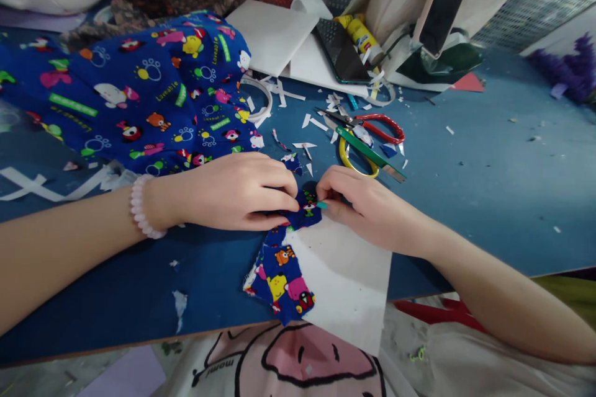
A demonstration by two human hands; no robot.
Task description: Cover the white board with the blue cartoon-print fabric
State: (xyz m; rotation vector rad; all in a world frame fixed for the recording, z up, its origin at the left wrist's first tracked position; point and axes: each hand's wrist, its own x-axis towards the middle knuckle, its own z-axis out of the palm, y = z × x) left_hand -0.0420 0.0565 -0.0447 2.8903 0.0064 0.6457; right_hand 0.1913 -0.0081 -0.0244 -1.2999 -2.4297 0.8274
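Note:
A small piece of blue cartoon-print fabric (pixel 280 282) lies along the left edge of a white card (pixel 347 279), which overhangs the near table edge. My left hand (pixel 237 192), a pink bead bracelet on its wrist, has its fingers closed on the upper part of that fabric. From the other side, my right hand (pixel 363 208) pinches the fabric's upper right edge between thumb and forefinger. The fingertips of both hands nearly meet over it. A large sheet of the same blue fabric (pixel 153 99) lies crumpled beyond my left hand.
Red-handled scissors (pixel 388 128), yellow-handled scissors (pixel 370 169) and a green-handled cutter (pixel 367 150) lie beyond my right hand. Behind are a roll of white tape (pixel 263 99), a dark phone (pixel 342 53), a yellow glue stick (pixel 365 37) and a propped phone (pixel 444 3). Paper scraps litter the blue table (pixel 488 180).

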